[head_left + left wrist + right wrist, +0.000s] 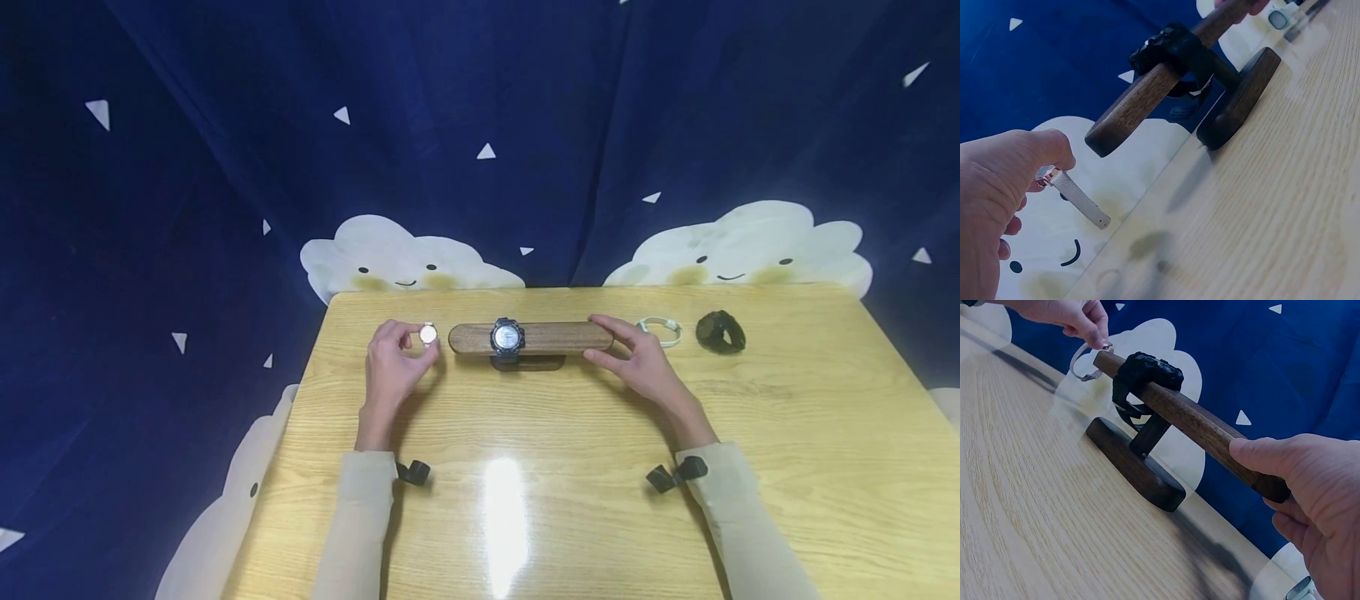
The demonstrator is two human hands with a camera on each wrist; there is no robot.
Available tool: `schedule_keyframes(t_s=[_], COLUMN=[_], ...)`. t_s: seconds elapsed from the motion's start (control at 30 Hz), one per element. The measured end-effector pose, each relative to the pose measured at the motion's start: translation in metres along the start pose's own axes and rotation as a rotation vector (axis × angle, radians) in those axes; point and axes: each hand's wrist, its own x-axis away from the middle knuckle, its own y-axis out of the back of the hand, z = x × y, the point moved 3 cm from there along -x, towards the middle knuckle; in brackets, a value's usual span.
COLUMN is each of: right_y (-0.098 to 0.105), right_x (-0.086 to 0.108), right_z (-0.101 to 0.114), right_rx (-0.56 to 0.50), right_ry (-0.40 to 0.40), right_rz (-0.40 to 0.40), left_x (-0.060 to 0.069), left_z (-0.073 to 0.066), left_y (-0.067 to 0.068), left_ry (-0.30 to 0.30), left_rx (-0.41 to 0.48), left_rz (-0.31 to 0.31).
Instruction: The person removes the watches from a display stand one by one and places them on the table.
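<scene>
My left hand (392,358) pinches a small wristwatch (428,334) with a pale strap by its case, just off the left end of a dark wooden watch stand (562,337). In the left wrist view the pale strap (1082,201) hangs down from my finger and thumb, above the table. A black chunky watch (507,336) is looped round the stand's bar, left of its middle. My right hand (637,358) grips the bar's right end, thumb (1254,453) on the near side and fingers beneath. The stand's base (1138,469) rests on the table.
Right of the stand, a white-strapped watch (662,331) lies on the table, partly behind my right hand. Further right is a dark watch (721,332). The wooden table (600,517) meets a blue curtain (540,125) with cloud prints at its back edge.
</scene>
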Motion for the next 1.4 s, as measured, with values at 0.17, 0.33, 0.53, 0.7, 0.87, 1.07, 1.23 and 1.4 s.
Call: schedule_keyframes(t_s=[0.17, 0.33, 0.53, 0.7, 0.87, 1.07, 1.23, 1.4], right_y=[0.001, 0.001, 0.001, 0.001, 0.001, 0.001, 0.001, 0.001], right_x=[0.000, 0.000, 0.000, 0.000, 0.001, 0.001, 0.001, 0.001], right_z=[0.001, 0.001, 0.000, 0.000, 0.000, 0.000, -0.001, 0.000], right_rx=[0.003, 0.001, 0.011, 0.019, 0.012, -0.003, -0.001, 0.010], right_ry=[-0.004, -0.009, -0.004, 0.001, 0.002, -0.004, -0.002, 0.002], right_rz=[0.004, 0.010, 0.012, 0.013, 0.018, 0.022, 0.020, 0.024], left_x=[0.000, 0.000, 0.000, 0.000, 0.000, 0.001, 0.002, 0.003], left_z=[0.003, 0.005, 0.008, 0.012, 0.016, 0.020, 0.024, 0.026], left_y=[0.001, 0.002, 0.003, 0.004, 0.003, 0.002, 0.001, 0.000], left_ry=[0.006, 0.005, 0.000, -0.007, -0.007, -0.006, 0.005, 0.005], left_rx=[-0.016, -0.044, -0.074, -0.099, -0.144, -0.197, -0.226, -0.254], left_rz=[-0.002, -0.003, -0.018, -0.028, -0.024, -0.015, 0.001, 0.013])
